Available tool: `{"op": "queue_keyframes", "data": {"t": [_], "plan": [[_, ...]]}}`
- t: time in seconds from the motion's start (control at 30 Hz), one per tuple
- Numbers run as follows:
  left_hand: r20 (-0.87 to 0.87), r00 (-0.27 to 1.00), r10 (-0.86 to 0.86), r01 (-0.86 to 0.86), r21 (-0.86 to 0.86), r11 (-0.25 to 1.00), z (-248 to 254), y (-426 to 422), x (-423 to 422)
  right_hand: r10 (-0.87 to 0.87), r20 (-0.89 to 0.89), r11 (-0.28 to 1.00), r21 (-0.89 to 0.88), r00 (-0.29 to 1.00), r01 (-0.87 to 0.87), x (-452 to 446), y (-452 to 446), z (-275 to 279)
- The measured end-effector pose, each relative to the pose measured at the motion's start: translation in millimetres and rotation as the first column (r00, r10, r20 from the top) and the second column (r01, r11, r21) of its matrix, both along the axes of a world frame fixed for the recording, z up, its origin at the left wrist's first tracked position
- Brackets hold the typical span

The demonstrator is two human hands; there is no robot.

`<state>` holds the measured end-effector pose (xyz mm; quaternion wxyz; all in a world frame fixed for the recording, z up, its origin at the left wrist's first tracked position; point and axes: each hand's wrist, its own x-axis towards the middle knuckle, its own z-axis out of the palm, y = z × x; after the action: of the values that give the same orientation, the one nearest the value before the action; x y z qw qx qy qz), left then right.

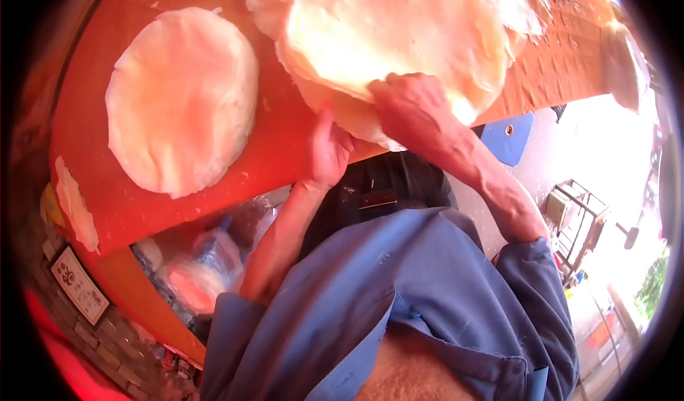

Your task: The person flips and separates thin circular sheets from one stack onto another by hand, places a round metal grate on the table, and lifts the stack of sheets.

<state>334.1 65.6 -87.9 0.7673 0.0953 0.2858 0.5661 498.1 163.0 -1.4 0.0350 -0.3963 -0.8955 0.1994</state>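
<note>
Several large, thin, pale round sheets that look like dough or flatbread (385,34) lie in a stack on the orange-red table (274,144). My right hand (413,105) is closed with bent fingers at the near edge of the stack, gripping the rim of a sheet. My left hand (331,152) is just left of it, beside the table's near edge. Its thumb points up, apart from the fingers, which are partly hidden; no held thing shows there. A separate pale round sheet (182,102) lies flat to the left, touched by neither hand.
A narrow pale strip (77,205) lies along the table's left end. Plastic bags (206,262) sit below the table. A framed sign (80,285) is at lower left by brickwork. A blue panel (507,139) and a metal frame (576,219) stand at right.
</note>
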Motion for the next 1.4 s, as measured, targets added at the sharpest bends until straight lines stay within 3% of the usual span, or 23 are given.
{"op": "queue_keyframes", "data": {"t": [0.03,0.07,0.1,0.17,0.23,0.27,0.33,0.37,0.47,0.5,0.53,0.6,0.67,0.77,0.87,0.93,0.97,1.0,1.07,1.13,1.17,1.27,1.4], "plan": [[-0.020,0.996,0.081,-0.083,-0.107,0.991,32.6,9.0,14.4,0.004,-0.047,1.000,0.011,0.999,-0.003,-7.3,-3.0,-3.1],[-0.047,0.998,0.049,-0.054,-0.121,0.991,34.3,10.4,14.0,0.014,-0.098,1.000,0.026,0.995,-0.011,-13.7,-5.0,-7.1],[-0.077,0.997,0.018,-0.029,-0.143,0.989,35.1,9.7,9.5,0.079,-0.036,0.997,-0.013,0.996,-0.080,-16.7,-12.0,-12.1],[-0.205,0.978,0.032,-0.075,-0.204,0.976,42.6,12.7,9.5,0.047,-0.189,0.999,-0.018,0.981,-0.051,-8.5,-29.2,-2.1],[-0.167,0.983,0.070,-0.106,-0.213,0.971,46.6,13.2,11.6,0.051,-0.265,0.999,0.024,0.963,-0.046,3.7,-35.2,-9.3],[-0.141,0.987,0.082,-0.111,-0.214,0.971,48.4,15.1,15.0,-0.009,-0.194,1.000,-0.003,0.981,0.009,7.4,-36.3,-12.5],[-0.248,0.960,0.132,-0.140,-0.016,0.990,52.2,21.6,22.3,-0.126,-0.055,0.992,-0.039,0.991,0.124,6.8,-31.3,-10.7],[-0.235,0.965,0.120,-0.126,-0.011,0.992,53.6,25.5,22.4,-0.161,-0.016,0.979,-0.129,0.987,0.158,8.6,-26.2,-6.0],[-0.218,0.975,0.045,-0.018,0.122,0.992,56.7,45.5,20.9,-0.254,-0.254,0.899,-0.419,0.933,0.130,29.5,22.7,3.4],[-0.273,0.960,0.064,-0.017,0.170,0.985,66.7,57.8,24.5,-0.396,-0.260,0.816,-0.540,0.881,0.207,43.0,43.4,24.5],[-0.215,0.972,0.093,-0.057,0.167,0.984,78.6,69.6,29.7,-0.528,-0.244,0.710,-0.653,0.814,0.264,57.6,61.8,54.3],[-0.334,0.936,0.107,-0.049,0.176,0.983,81.3,91.0,34.8,-0.848,-0.360,0.510,-0.755,0.389,0.413,76.0,70.9,107.7],[-0.425,0.899,0.102,-0.058,0.115,0.992,72.9,111.9,35.1,-0.833,-0.481,0.521,-0.849,0.273,0.093,137.1,95.7,119.1],[-0.535,0.841,0.075,-0.059,0.047,0.997,63.2,148.6,29.6,-0.872,-0.489,0.464,-0.815,0.019,0.349,201.2,107.3,138.8],[-0.560,0.827,0.055,-0.049,0.026,0.998,56.2,185.5,43.0,-0.829,-0.510,0.318,-0.767,-0.229,0.557,255.2,113.0,155.9],[-0.596,0.803,0.017,0.007,0.038,0.999,54.8,215.1,70.0,-0.860,-0.473,0.392,-0.852,-0.191,0.347,294.3,114.7,166.7],[-0.620,0.784,-0.036,0.067,0.028,0.997,60.8,230.3,86.3,-0.850,-0.480,0.336,-0.812,-0.218,0.478,307.8,121.6,171.2],[-0.642,0.766,-0.038,0.071,0.025,0.997,55.1,246.0,102.1,-0.856,-0.486,0.337,-0.784,-0.178,0.521,334.0,129.3,171.7],[-0.683,0.729,-0.044,0.079,0.019,0.997,39.3,278.6,125.0,-0.825,-0.499,0.259,-0.751,-0.265,0.608,342.3,141.7,181.7],[-0.718,0.692,-0.078,0.042,-0.067,0.997,28.6,307.3,134.5,-0.821,-0.523,0.255,-0.694,-0.228,0.673,358.2,157.4,185.9],[-0.732,0.674,-0.098,0.025,-0.110,0.994,23.4,316.8,139.1,-0.825,-0.534,0.269,-0.658,-0.184,0.704,363.8,164.7,187.3],[-0.600,0.795,-0.091,-0.018,-0.173,0.985,21.5,332.1,145.5,-0.834,-0.552,0.343,-0.491,0.019,0.801,368.0,193.9,187.3],[-0.691,0.712,-0.124,-0.023,-0.199,0.980,21.9,339.4,151.8,-0.780,-0.512,0.493,-0.148,0.360,0.857,357.9,236.1,200.3]]}}
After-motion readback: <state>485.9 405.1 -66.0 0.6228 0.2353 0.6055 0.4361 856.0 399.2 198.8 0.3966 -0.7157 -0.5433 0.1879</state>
